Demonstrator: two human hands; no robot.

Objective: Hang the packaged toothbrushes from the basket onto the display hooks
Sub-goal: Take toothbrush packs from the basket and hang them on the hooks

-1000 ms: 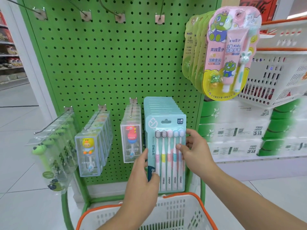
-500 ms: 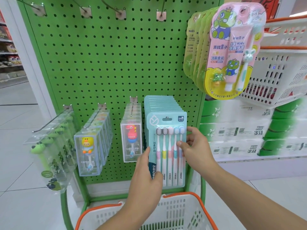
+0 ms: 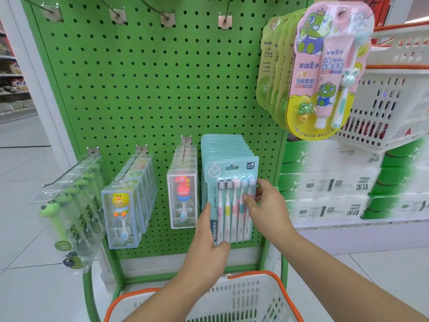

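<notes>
A teal toothbrush multipack [image 3: 232, 182] with several coloured brushes sits at the front of a row of matching packs [image 3: 222, 145] on a hook low on the green pegboard [image 3: 151, 89]. The hook's tip shows through its hang slot. My left hand [image 3: 206, 247] grips the pack's lower left edge. My right hand [image 3: 264, 203] pinches its right side, thumb on the front. The white basket [image 3: 253, 296] with orange rim stands below; I cannot see inside it.
Clear boxed children's toothbrushes [image 3: 182, 196] hang on hooks to the left, with a duck box [image 3: 120, 210] and frog brushes [image 3: 67, 205]. Frog toothpaste sets [image 3: 325, 70] hang upper right. Bare hooks [image 3: 167, 18] line the top. Another white basket [image 3: 394, 94] is at right.
Both hands have lifted and pushed the teal pack back a little on its hook, closer to the packs behind it. The view shifted slightly closer.
</notes>
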